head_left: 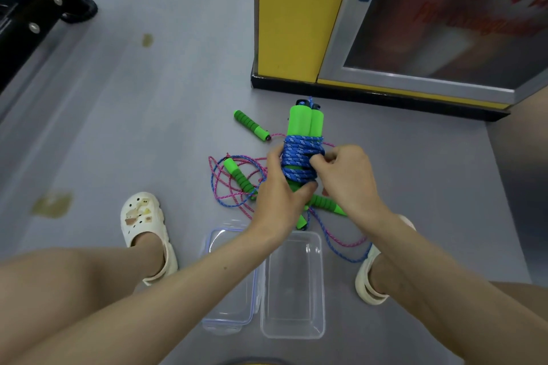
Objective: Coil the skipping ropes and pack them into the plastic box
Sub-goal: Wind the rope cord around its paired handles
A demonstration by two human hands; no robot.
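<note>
- Tangle of loose ropes (240, 179) lies on the floor under the hands; a loop may snag and get pulled along.
- Plastic box (293, 284) sits open by the feet, nothing in it.
- Blue rope bundle (301, 157) is held up over the tangle.
- Left hand (278, 190) curls round it; right hand (347, 175) pinches a strand. If the pinch slips, it unwinds.

Blue rope (301, 157) wound tight round paired green handles (305, 121), upright. Loose pink and blue ropes (234, 184) tangled on floor. Clear plastic box (292, 333) open, lid (228, 320) just beside, left.
</note>
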